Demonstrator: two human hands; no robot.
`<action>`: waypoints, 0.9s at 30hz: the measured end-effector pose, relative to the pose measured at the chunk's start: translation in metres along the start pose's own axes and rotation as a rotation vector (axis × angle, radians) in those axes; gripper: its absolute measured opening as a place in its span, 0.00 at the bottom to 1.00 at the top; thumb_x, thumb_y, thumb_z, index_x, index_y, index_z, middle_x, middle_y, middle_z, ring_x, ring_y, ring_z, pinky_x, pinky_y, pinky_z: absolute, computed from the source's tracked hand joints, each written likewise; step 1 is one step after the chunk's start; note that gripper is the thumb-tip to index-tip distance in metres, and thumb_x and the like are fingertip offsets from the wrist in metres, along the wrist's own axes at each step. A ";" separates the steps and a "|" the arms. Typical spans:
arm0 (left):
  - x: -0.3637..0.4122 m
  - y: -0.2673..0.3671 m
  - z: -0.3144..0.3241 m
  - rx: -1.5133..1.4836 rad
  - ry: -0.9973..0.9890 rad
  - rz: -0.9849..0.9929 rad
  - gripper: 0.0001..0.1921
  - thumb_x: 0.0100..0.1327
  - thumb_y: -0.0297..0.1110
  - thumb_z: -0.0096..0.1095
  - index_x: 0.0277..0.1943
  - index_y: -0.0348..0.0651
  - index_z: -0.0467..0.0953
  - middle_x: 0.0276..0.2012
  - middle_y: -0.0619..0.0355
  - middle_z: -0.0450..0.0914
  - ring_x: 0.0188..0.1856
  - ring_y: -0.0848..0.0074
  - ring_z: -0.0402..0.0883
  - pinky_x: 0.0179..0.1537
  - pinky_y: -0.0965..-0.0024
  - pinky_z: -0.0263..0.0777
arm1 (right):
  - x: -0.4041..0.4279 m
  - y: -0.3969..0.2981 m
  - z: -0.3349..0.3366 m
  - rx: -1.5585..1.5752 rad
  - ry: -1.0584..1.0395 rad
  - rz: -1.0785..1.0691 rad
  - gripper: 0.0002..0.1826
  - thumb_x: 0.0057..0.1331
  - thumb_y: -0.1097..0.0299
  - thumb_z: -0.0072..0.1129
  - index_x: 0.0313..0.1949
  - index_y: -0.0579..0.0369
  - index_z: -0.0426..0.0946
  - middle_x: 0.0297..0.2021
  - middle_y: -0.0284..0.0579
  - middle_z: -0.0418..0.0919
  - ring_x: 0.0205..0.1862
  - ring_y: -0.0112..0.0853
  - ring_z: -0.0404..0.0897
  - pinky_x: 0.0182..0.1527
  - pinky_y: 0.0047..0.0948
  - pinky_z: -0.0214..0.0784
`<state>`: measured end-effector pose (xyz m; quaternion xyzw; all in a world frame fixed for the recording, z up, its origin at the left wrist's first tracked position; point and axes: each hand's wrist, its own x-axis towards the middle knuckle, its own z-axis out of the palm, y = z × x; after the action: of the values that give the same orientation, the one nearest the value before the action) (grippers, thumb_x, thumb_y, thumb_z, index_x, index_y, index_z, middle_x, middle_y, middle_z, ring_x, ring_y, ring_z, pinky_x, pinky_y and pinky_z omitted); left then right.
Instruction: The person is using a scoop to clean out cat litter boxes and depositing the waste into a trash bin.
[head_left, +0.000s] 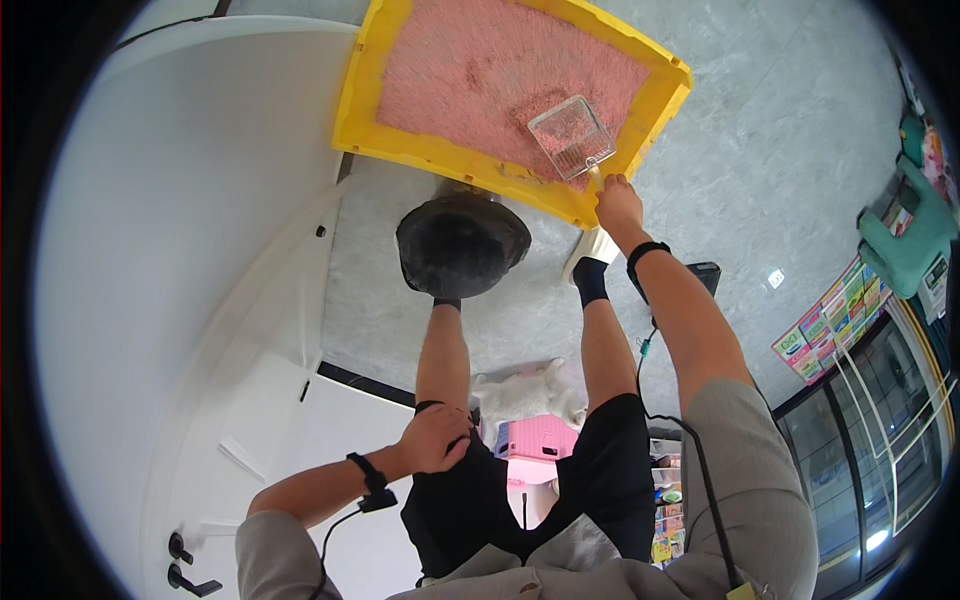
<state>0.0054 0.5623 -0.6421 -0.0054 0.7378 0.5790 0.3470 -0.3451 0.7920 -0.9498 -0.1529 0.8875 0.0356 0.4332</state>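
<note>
My right hand (619, 208) grips the handle of a wire-mesh litter scoop (572, 139) over the right part of a yellow plastic tray (420, 155). Pink granular litter (465, 82) covers the tray's bottom, and some pink granules lie in the scoop. My left hand (436, 438) rests on my left knee and appears to hold nothing; its fingers are partly hidden. A bin lined with a black plastic bag (463, 246) stands on the floor between the tray and my left leg, covering my left foot.
A white cat (525, 395) lies on the floor behind my legs, near a pink case (538, 437). A white door (225, 450) is at the left. A colourful mat (825, 322), a green object (907, 225) and a glass-panelled door (832, 450) are at the right.
</note>
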 end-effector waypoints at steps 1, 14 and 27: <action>0.000 -0.004 0.001 -0.018 0.037 -0.051 0.07 0.59 0.32 0.59 0.36 0.39 0.78 0.39 0.53 0.82 0.47 0.59 0.80 0.51 0.58 0.73 | -0.008 -0.001 -0.006 0.030 0.029 -0.032 0.17 0.64 0.67 0.59 0.51 0.58 0.72 0.50 0.49 0.75 0.54 0.44 0.77 0.51 0.41 0.76; -0.020 -0.022 0.021 0.087 0.031 -0.060 0.06 0.60 0.31 0.55 0.36 0.39 0.77 0.33 0.51 0.80 0.38 0.56 0.79 0.40 0.56 0.72 | -0.195 -0.076 -0.056 0.028 0.038 -0.580 0.10 0.63 0.69 0.59 0.42 0.59 0.73 0.41 0.51 0.74 0.47 0.46 0.77 0.47 0.42 0.74; -0.039 -0.040 0.036 -0.015 0.190 -0.005 0.05 0.59 0.29 0.55 0.36 0.41 0.76 0.32 0.52 0.79 0.38 0.56 0.79 0.41 0.56 0.72 | -0.171 -0.174 0.031 0.253 -0.331 -0.248 0.20 0.64 0.57 0.54 0.37 0.66 0.80 0.34 0.67 0.82 0.39 0.58 0.83 0.45 0.52 0.76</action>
<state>0.0698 0.5651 -0.6586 -0.0646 0.7631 0.5803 0.2769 -0.1696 0.6735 -0.8235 -0.1976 0.7763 -0.1047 0.5894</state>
